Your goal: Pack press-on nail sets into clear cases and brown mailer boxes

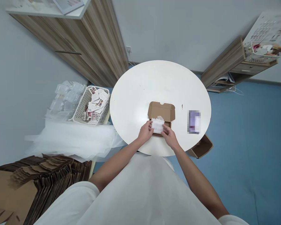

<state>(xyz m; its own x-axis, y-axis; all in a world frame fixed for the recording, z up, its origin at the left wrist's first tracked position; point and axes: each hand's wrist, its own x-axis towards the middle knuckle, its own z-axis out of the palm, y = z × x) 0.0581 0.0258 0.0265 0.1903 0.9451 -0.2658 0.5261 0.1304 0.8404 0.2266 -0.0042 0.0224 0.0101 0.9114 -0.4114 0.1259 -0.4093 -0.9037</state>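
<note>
**Both hands on a white packet over an open carton**

The person stands at a round white surface. Near its front edge sits a small brown cardboard mailer box, with its lid folded back and away from the body. Over the open tray of that box the two hands hold a white wrapped packet.

The left hand takes the packet's left end and the right hand takes its right end. Each grip is closed on the packet, fingers curled over the top edge. The packet's long axis runs from left to right, in line with the long side of the box, and it lies straight ahead of both hands and between them. Neither hand is nearer than the other. From this height it is hard to tell whether the packet rests inside the tray or hangs just above it.

To the right of the box, well apart from it, a blurred purple item lies on the surface. At the person's left are a white mesh basket of printed cards, a loose white foam sheet and a stack of flat brown cardboard blanks. An open brown carton stands on the blue floor just past the surface's right edge.
</note>
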